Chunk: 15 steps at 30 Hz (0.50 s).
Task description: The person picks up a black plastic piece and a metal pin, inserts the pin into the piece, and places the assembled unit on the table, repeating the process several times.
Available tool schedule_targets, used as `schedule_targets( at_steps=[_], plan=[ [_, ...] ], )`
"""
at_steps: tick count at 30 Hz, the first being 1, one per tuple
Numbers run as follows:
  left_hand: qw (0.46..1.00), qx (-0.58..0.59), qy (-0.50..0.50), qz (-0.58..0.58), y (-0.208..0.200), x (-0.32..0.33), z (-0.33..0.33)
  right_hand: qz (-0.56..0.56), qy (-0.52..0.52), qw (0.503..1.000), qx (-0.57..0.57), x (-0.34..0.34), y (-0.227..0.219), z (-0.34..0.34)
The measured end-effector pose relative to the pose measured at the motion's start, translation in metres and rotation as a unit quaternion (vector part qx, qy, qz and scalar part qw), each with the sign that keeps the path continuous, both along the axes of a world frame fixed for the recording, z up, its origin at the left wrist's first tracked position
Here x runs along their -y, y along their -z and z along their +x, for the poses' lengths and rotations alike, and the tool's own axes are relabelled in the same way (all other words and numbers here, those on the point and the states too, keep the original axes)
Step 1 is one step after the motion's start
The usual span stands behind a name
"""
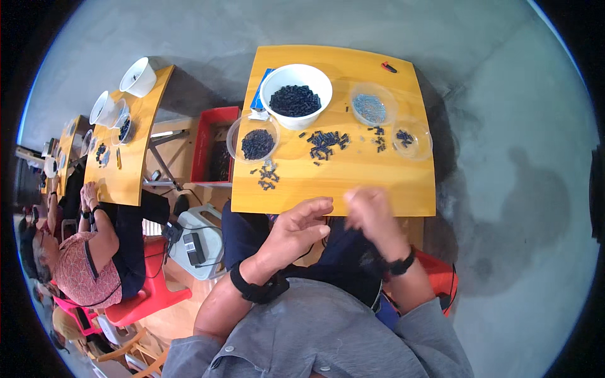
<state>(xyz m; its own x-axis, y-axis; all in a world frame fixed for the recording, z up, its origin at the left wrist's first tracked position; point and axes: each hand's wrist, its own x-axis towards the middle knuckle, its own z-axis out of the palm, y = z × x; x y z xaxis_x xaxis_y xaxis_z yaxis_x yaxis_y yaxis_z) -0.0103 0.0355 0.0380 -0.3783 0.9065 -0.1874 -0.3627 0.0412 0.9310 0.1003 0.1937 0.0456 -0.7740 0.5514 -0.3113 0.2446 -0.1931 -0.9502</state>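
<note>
Left hand at the near edge of the yellow worktop, fingers loosely curled, grip open and empty. Right hand just beside it, blurred; grip state impossible to tell. Beyond both hands, scattered small dark cylindrical pieces. Farther off, white bowl heaped with the same pieces, blue flat package tucked against its left.

A small yellow wooden table stands on a grey floor. A big white bowl of dark bits sits at 12 o'clock. A clear bowl sits at 9 o'clock. Two clear dishes sit toward 2 o'clock. Loose dark bits lie in the middle.
</note>
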Motion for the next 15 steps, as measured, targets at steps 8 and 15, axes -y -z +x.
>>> schedule_targets(
  at_steps=[8,15],
  plan=[
    [0.990,-0.005,-0.053,-0.133,0.037,0.005,-0.012,0.397,0.143,0.877,0.231,-0.174,0.028,0.010],
    [0.984,0.001,-0.067,-0.165,0.061,0.010,-0.016,0.505,0.086,0.847,0.143,-0.149,0.070,-0.017]
  ],
)
